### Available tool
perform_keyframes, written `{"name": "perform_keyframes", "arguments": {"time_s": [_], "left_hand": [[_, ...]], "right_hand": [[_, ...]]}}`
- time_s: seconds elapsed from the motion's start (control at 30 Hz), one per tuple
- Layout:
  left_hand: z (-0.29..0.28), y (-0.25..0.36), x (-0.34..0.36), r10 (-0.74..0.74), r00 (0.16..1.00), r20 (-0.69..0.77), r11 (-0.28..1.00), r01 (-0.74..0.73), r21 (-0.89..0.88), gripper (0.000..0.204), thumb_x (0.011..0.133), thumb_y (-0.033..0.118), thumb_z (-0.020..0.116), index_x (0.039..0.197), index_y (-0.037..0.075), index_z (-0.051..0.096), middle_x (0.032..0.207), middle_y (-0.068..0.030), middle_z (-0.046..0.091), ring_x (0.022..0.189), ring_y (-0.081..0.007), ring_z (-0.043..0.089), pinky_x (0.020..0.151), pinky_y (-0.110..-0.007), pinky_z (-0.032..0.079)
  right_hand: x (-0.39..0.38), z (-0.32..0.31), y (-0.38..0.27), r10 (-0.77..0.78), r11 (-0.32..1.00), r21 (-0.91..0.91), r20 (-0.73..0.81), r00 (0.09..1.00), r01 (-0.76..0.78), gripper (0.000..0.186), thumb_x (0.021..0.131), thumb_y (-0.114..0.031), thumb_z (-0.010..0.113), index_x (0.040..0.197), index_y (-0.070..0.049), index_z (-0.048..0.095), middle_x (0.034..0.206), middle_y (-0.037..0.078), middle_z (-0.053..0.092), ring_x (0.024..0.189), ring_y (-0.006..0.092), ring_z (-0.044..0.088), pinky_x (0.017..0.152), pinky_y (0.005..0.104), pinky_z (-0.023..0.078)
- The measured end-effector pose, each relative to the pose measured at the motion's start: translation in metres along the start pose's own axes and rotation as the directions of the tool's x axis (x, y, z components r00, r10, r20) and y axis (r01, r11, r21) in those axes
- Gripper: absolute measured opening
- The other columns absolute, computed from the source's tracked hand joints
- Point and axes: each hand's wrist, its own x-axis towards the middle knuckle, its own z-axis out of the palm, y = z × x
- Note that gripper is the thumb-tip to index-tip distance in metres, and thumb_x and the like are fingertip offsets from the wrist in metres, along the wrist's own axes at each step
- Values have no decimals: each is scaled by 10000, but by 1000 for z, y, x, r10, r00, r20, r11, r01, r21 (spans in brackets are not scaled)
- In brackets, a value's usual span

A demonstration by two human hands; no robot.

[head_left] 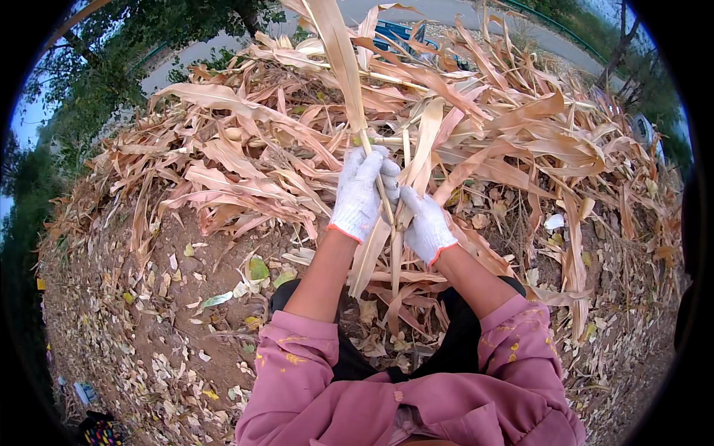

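In white knitted gloves with orange cuffs, both hands meet in front of my knees. My left hand (pixel 358 192) is closed round a dry corn stalk (pixel 355 119), whose long pale leaf rises toward the top edge. Close beside it, my right hand (pixel 428 227) pinches dry corn leaves (pixel 425 141) and a thin stem. Their lower ends (pixel 370 260) hang down between my forearms. Fingers partly cover the spot where stalk and leaves cross. No corn ear shows in either hand.
A wide heap of dry corn stalks (pixel 253 126) lies in front of me. Bare soil with fallen leaves (pixel 201 297) surrounds my legs. Behind the heap are a blue crate-like object (pixel 398 33) and a grey road (pixel 454 11). A white scrap (pixel 554 221) lies at right.
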Motion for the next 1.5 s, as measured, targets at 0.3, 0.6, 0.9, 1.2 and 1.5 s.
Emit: {"name": "perform_keyframes", "arguments": {"time_s": [0.3, 0.6, 0.9, 1.2, 1.5], "left_hand": [[-13, 23, 6, 163, 974, -156, 982, -175, -68, 168, 968, 200, 528, 1085, 79, 542, 732, -26, 582, 526, -103, 482, 472, -256, 380], [-54, 57, 6, 388, 835, -390, 882, -459, -104, 195, 950, 188, 535, 1117, 98, 492, 729, -61, 589, 521, -138, 498, 492, -305, 424], [-83, 77, -1, 524, 651, -549, 792, -609, 33, 159, 946, 188, 546, 1030, 94, 448, 757, -67, 583, 527, -116, 471, 469, -275, 400], [-16, 35, -6, 350, 904, -245, 904, -257, 343, 222, 927, 131, 548, 1117, 32, 488, 818, -94, 635, 561, -121, 561, 505, -269, 500], [23, -38, -23, -50, 995, -89, 923, 80, 377, 267, 881, 122, 608, 1106, 30, 498, 841, -91, 625, 677, -173, 628, 630, -297, 536]], "right_hand": [[22, -33, -22, 38, 963, 271, -184, 982, 13, 178, 971, -220, 477, 924, -51, 511, 772, 33, 553, 580, 100, 517, 454, 216, 418], [36, -72, -97, -257, 816, 412, -370, 893, 405, 71, 922, -101, 481, 898, -51, 525, 734, 24, 546, 502, 100, 465, 408, 201, 376], [31, -112, -150, -483, 699, 211, -565, 669, 684, 88, 930, -155, 512, 892, -79, 533, 744, -3, 548, 523, 79, 451, 417, 206, 372], [7, -20, -93, -392, 910, -220, -176, 903, 352, 248, 875, -229, 675, 1029, -55, 587, 795, 17, 582, 606, 78, 497, 487, 214, 390], [-2, 10, -81, -366, 909, -225, -25, 930, 352, 329, 873, -248, 670, 1100, -28, 580, 925, 42, 651, 799, 118, 634, 586, 221, 458]]}}
